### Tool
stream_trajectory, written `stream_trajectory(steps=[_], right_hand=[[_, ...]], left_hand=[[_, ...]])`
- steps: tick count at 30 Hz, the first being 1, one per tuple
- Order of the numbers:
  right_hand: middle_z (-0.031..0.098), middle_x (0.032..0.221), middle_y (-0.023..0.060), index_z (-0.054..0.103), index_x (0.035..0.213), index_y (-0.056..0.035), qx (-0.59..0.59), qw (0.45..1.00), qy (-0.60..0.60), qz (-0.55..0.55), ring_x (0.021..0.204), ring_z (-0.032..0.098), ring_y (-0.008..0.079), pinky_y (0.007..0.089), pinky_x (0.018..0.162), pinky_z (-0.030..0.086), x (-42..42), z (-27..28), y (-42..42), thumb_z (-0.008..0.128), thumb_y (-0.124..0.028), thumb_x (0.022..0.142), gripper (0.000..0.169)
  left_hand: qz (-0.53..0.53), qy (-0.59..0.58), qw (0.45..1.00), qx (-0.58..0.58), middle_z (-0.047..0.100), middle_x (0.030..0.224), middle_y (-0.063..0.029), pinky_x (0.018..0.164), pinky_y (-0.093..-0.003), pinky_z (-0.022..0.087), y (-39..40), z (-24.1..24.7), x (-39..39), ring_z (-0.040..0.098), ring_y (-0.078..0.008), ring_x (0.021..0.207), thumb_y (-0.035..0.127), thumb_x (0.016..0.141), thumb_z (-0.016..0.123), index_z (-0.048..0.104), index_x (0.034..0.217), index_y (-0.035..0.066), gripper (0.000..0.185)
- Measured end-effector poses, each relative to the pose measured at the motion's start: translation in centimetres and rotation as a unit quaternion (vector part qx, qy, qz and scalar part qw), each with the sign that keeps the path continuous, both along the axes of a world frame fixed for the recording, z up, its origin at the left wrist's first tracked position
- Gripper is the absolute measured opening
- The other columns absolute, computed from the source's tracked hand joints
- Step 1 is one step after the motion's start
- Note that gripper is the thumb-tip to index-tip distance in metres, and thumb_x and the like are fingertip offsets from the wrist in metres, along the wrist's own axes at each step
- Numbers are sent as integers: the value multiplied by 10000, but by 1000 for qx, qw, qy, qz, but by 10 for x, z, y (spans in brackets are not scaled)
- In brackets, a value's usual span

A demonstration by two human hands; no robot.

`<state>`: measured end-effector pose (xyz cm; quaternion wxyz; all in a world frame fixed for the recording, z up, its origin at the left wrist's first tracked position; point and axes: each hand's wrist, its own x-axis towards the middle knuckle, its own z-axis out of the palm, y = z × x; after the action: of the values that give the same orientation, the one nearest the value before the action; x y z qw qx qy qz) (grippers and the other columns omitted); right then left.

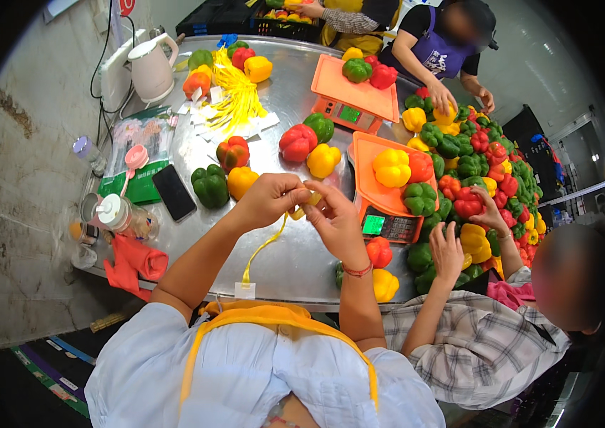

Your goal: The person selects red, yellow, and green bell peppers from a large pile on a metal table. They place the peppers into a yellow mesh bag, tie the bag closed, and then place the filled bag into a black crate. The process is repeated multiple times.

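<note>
Above the metal table, my left hand [273, 202] and my right hand [337, 222] meet, fingertips pinching the bunched end of a yellow mesh net bag [266, 242]. Its narrow tail hangs down to a white tag [245, 290] by the table's front edge. Just past my left hand sit a green bell pepper [210, 186], a yellow bell pepper [242, 182] and a red-green one [233, 153]. Beyond my fingers another group holds a red bell pepper [297, 143], a yellow one [324, 160] and a green one [319, 127].
Two orange scales [364, 176] [329, 80] carry peppers. A large pepper heap [473, 160] fills the right, where co-workers' hands [447, 254] reach in. Tagged yellow nets [235, 99] lie at the back. Left are a kettle [151, 69], a phone [174, 192] and a jar [128, 216].
</note>
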<state>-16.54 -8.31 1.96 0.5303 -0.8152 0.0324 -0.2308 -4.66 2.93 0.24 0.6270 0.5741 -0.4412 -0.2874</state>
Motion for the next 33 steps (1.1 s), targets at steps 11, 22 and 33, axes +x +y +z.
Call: stream_trajectory(steps=[11,22,33], right_hand=[[474,763,12,506,770,-4,209,969,-110,74,574,420,44,162,524,345,1,-19,-9,526,-120,837,135],[511,722,67,440,794,-32,458,840,-118,267,652,509,139,237,597,412,-2,-14,-2,449,-191,866,175],[519,809,32,486,979,2,197,974,-67,93,715,494,90,215,648,411,-8,-10,-7,496,-110,844,175]], left_hand=[[80,189,966,-160,538,755,-51,573,-218,402,0,3,5,512,-95,657,251,899,400,539,763,32,293],[-133,347,914,-165,395,557,-7,426,-204,316,0,-5,-1,366,-85,454,329,891,385,424,735,86,292],[-7,239,971,-20,415,542,36,390,-188,283,17,7,13,363,-41,434,351,873,438,466,696,89,317]])
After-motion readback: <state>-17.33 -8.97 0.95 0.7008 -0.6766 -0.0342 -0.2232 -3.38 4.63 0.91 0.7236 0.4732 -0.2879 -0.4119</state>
